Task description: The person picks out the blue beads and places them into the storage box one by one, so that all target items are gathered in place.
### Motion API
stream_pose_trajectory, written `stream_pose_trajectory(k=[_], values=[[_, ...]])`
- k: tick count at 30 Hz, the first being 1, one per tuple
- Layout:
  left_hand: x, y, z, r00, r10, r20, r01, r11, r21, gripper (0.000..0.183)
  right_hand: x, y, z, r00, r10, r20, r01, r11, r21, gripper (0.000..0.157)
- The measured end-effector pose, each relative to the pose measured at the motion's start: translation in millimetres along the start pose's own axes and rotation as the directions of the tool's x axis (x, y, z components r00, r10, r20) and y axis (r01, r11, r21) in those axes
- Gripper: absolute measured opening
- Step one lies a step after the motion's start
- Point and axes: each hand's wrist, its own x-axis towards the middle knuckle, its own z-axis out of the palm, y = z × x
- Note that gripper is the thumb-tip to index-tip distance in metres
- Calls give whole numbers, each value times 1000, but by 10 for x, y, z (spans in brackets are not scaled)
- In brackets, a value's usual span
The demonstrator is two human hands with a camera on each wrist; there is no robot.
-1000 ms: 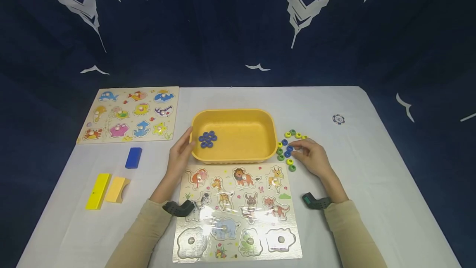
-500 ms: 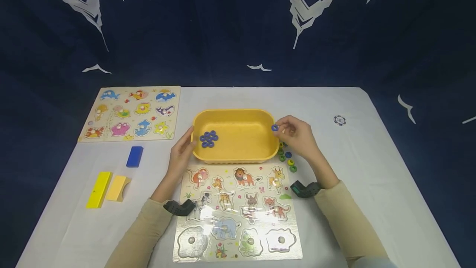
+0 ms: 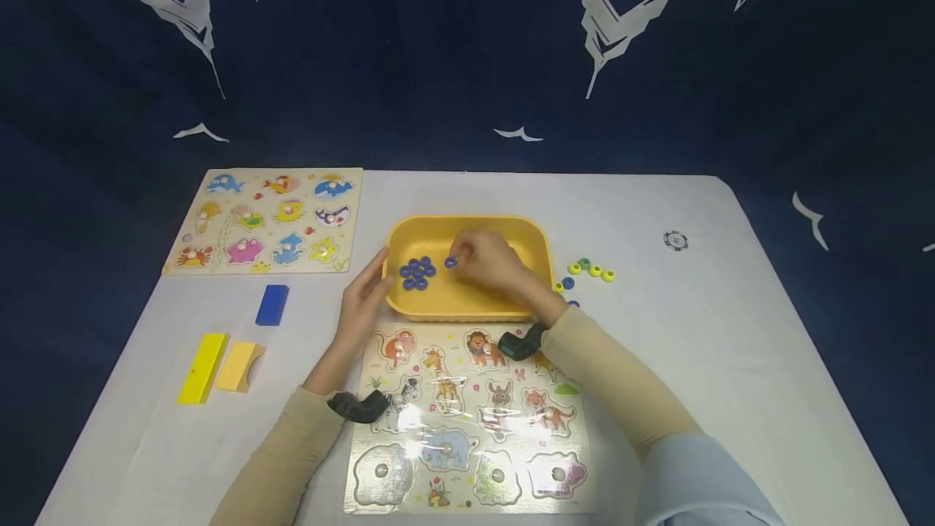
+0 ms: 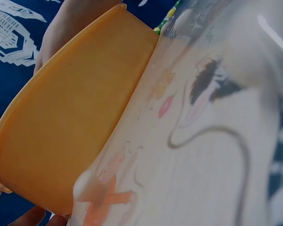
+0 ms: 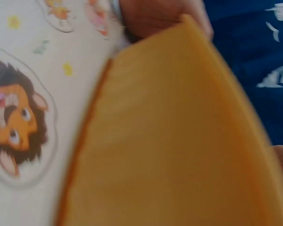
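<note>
A yellow plastic tray point(image 3: 482, 311) stands mid-table, with a cluster of blue ring beads point(image 3: 417, 270) at its left end. My left hand point(image 3: 361, 299) rests against the tray's left end, its extended fingers along the outside near the rim. Over the inside of the tray, my right hand point(image 3: 489, 258) pinches one blue bead point(image 3: 450, 262) between thumb and fingertips, just right of the cluster. In the left wrist view, the tray's near side point(image 4: 80, 108) fills much of the frame. The right wrist view is blurred; the tray wall point(image 5: 160, 132) hides the right fingertips.
An animal puzzle board point(image 3: 445, 469) in clear wrap lies before the tray. Back left is a sea-animal board point(image 3: 266, 222). Blue point(image 3: 272, 304), yellow point(image 3: 202, 368) and arched blocks point(image 3: 237, 367) lie left. Loose yellow, green and blue beads point(image 3: 596, 271) and a round chip point(image 3: 675, 240) lie right.
My right hand picked a blue bead from the loose ones, lifted it over the tray's right rim and carried it left toward the cluster. My left hand stays at the tray.
</note>
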Motion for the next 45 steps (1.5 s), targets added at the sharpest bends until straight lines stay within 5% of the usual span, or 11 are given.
stream_pose_trajectory(k=[10,20,27,31,40,45], values=[[5,8,-2,1000,10,2,-10,999,31,45,121,-167,256,986,112,127,-92,983,-157,17],[1,1,8,999,35,5,-35,999,22,46,43,-130,243,994,81,69,-77,995,-64,22],[-10,12,9,1000,19,0,-19,999,25,46,-291,-22,-29,992,-106,-72,115,985,129,17],[-9,12,2,1000,5,3,-5,1000,28,45,-544,165,-211,976,-142,-163,169,972,162,18],[-14,19,-4,1000,18,3,-18,1000,14,46,-1163,520,-636,951,-16,-308,95,965,244,26],[-17,25,9,1000,16,1,-16,1000,14,46,-1381,806,-659,943,77,-323,17,961,277,29]])
